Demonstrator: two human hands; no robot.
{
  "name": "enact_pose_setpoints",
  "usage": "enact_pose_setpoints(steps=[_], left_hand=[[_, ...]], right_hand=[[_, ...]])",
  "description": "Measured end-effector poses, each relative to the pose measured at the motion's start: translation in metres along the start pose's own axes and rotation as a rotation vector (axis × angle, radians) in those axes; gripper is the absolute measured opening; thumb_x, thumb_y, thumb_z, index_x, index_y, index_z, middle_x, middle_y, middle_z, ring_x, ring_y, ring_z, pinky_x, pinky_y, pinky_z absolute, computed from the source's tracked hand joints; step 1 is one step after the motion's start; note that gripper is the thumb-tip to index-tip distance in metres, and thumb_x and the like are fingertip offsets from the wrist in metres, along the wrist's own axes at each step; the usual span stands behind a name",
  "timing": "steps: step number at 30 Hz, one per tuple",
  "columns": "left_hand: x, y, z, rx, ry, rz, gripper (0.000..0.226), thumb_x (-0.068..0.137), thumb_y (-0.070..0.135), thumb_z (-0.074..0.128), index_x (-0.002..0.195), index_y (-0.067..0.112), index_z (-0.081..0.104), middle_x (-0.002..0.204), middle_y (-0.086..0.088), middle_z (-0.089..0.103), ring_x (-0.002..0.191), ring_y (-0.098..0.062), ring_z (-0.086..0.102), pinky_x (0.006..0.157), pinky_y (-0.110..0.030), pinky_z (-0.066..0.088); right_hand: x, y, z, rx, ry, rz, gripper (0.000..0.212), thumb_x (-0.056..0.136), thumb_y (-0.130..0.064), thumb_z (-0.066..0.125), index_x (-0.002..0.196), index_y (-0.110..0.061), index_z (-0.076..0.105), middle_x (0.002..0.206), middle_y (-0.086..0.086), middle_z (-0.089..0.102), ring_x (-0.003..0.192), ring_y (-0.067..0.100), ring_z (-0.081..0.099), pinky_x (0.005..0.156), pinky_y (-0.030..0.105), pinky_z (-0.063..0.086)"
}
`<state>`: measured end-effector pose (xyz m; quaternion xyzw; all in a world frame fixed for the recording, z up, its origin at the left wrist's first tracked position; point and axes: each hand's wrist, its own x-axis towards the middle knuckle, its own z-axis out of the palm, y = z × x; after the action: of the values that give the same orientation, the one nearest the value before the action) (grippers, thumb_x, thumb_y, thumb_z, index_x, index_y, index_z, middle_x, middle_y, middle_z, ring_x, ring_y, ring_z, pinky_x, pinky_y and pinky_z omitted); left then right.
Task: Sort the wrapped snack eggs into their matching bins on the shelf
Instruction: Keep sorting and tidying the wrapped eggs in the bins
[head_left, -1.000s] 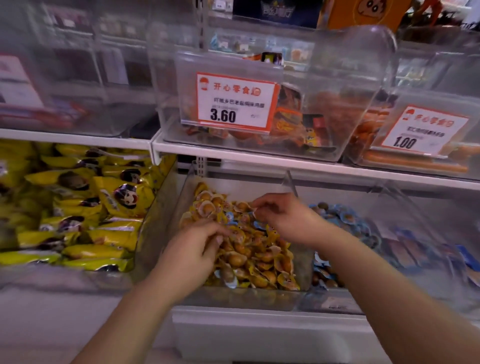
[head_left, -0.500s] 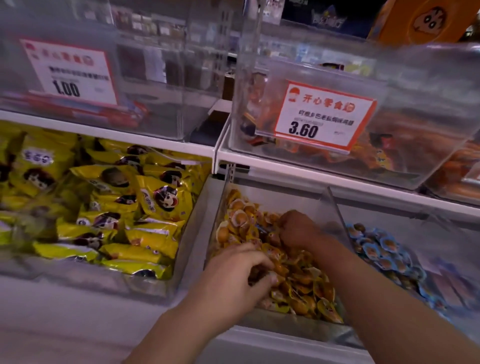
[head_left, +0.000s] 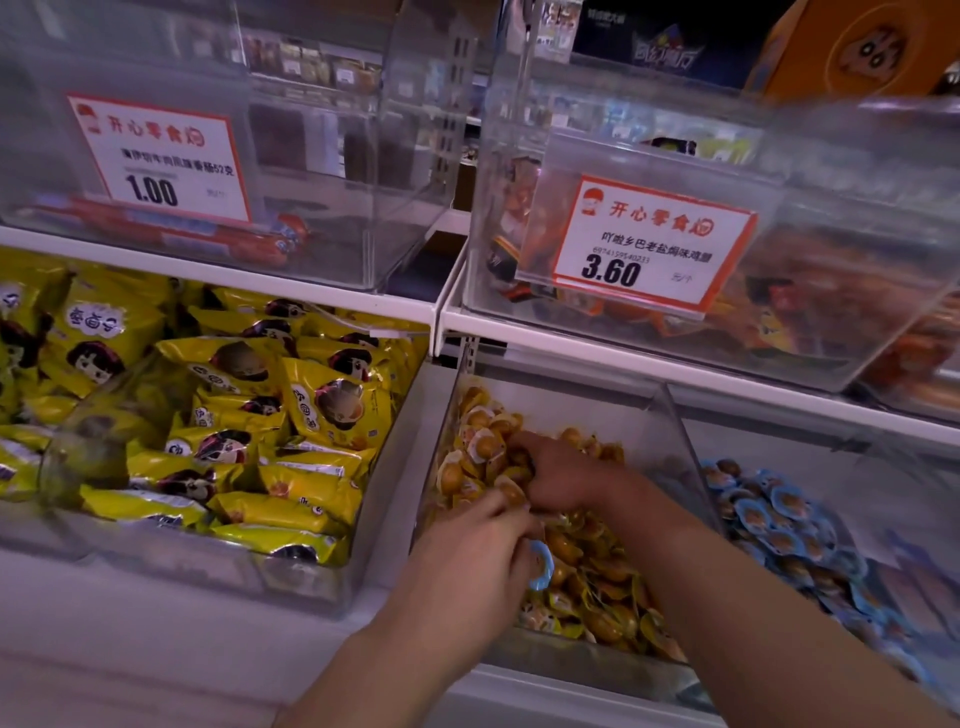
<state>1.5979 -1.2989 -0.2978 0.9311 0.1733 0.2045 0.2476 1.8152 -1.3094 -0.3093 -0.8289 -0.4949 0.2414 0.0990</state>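
A clear bin (head_left: 680, 431) on the lower shelf holds a heap of yellow-wrapped snack eggs (head_left: 597, 582). Both hands are inside it. My left hand (head_left: 467, 561) has its fingers curled round a blue-wrapped egg (head_left: 540, 566), whose blue edge shows at the palm. My right hand (head_left: 561, 478) reaches deeper into the yellow heap with its fingers curled down among the eggs; what it holds is hidden. To the right, a neighbouring bin holds blue-wrapped eggs (head_left: 769, 514).
Left of the egg bins lies a bin of yellow snack packets (head_left: 234, 415). The upper shelf (head_left: 675, 358) carries clear bins with price cards 1.00 (head_left: 156, 156) and 3.60 (head_left: 649, 244). A white ledge (head_left: 156, 649) runs along the front.
The view has swung left and drawn closer. Both hands have pushed deeper into the yellow egg bin, and a blue-wrapped egg now shows in my left hand.
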Motion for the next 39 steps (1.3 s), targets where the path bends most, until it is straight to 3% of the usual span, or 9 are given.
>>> enact_pose_setpoints(steps=[6, 10, 14, 19, 24, 32, 35, 37, 39], left_hand=[[-0.002, -0.001, 0.0, 0.036, -0.021, 0.031, 0.027, 0.097, 0.038, 0.042, 0.114, 0.033, 0.062, 0.113, 0.015, 0.05, 0.098, -0.014, 0.056, 0.08, -0.037, 0.049], [-0.003, -0.003, 0.0, 0.083, -0.076, 0.076, 0.032, 0.095, 0.05, 0.04, 0.114, 0.035, 0.061, 0.106, 0.013, 0.05, 0.104, -0.013, 0.05, 0.085, -0.035, 0.043], [-0.002, -0.005, 0.002, 0.095, -0.103, 0.093, 0.041, 0.084, 0.063, 0.051, 0.115, 0.037, 0.058, 0.106, 0.014, 0.046, 0.103, -0.013, 0.048, 0.082, -0.033, 0.038], [0.002, -0.007, 0.008, -0.026, 0.03, 0.016, 0.041, 0.084, 0.062, 0.055, 0.117, 0.038, 0.058, 0.105, 0.018, 0.044, 0.093, -0.01, 0.055, 0.073, -0.029, 0.045], [0.0, -0.005, 0.006, -0.156, 0.114, -0.03, 0.039, 0.083, 0.063, 0.055, 0.114, 0.039, 0.06, 0.105, 0.024, 0.043, 0.094, -0.002, 0.054, 0.074, -0.017, 0.044], [0.01, -0.002, -0.003, -0.354, 0.282, -0.165, 0.028, 0.082, 0.042, 0.072, 0.109, 0.037, 0.068, 0.111, 0.023, 0.053, 0.103, 0.006, 0.054, 0.084, -0.001, 0.036], [0.012, 0.001, -0.001, -0.319, 0.264, -0.168, 0.027, 0.083, 0.041, 0.073, 0.109, 0.035, 0.069, 0.108, 0.022, 0.053, 0.099, 0.004, 0.054, 0.083, -0.01, 0.04], [0.011, 0.004, 0.003, -0.264, 0.208, -0.164, 0.026, 0.083, 0.042, 0.072, 0.108, 0.037, 0.066, 0.106, 0.023, 0.05, 0.095, 0.001, 0.054, 0.078, -0.016, 0.042], [0.011, 0.007, 0.007, -0.203, 0.158, -0.142, 0.026, 0.082, 0.04, 0.071, 0.107, 0.038, 0.065, 0.107, 0.023, 0.048, 0.093, -0.001, 0.056, 0.072, -0.017, 0.041]], right_hand=[[0.014, 0.005, 0.0, 0.044, 0.001, 0.062, 0.049, 0.067, -0.045, 0.074, 0.111, -0.029, 0.06, 0.113, -0.003, 0.062, 0.092, 0.01, 0.059, 0.073, 0.029, 0.052], [0.024, 0.004, -0.003, 0.009, -0.039, 0.093, 0.062, 0.07, -0.052, 0.074, 0.126, -0.027, 0.064, 0.115, -0.004, 0.061, 0.095, 0.014, 0.06, 0.075, 0.027, 0.047], [0.024, 0.016, 0.001, 0.123, 0.03, -0.005, 0.017, 0.079, -0.03, 0.074, 0.095, -0.028, 0.076, 0.094, -0.007, 0.071, 0.087, 0.011, 0.065, 0.068, 0.026, 0.052], [0.013, 0.009, 0.005, 0.811, 0.375, -0.015, 0.008, 0.074, 0.002, 0.078, 0.081, -0.002, 0.075, 0.068, 0.008, 0.07, 0.062, 0.019, 0.063, 0.058, 0.027, 0.053], [-0.004, -0.024, -0.022, 1.25, 0.222, 0.081, 0.014, 0.087, -0.006, 0.069, 0.094, 0.006, 0.069, 0.06, 0.016, 0.056, 0.043, 0.018, 0.052, 0.04, 0.023, 0.045], [-0.066, -0.004, -0.038, 0.798, 0.147, 0.166, 0.01, 0.074, -0.003, 0.078, 0.079, -0.002, 0.07, 0.069, 0.02, 0.061, 0.057, 0.027, 0.054, 0.056, 0.034, 0.042], [-0.093, 0.007, -0.037, 0.564, 0.123, 0.168, 0.043, 0.078, -0.027, 0.082, 0.119, -0.021, 0.071, 0.107, 0.006, 0.072, 0.087, 0.023, 0.069, 0.072, 0.036, 0.057], [-0.107, 0.011, -0.029, 0.68, 0.127, 0.154, 0.043, 0.088, -0.029, 0.075, 0.129, -0.025, 0.065, 0.125, 0.001, 0.068, 0.094, 0.017, 0.07, 0.07, 0.027, 0.058], [-0.118, 0.012, -0.017, 1.025, 0.12, 0.134, 0.032, 0.096, -0.008, 0.063, 0.126, -0.02, 0.065, 0.117, 0.011, 0.073, 0.088, 0.02, 0.072, 0.075, 0.033, 0.057]])
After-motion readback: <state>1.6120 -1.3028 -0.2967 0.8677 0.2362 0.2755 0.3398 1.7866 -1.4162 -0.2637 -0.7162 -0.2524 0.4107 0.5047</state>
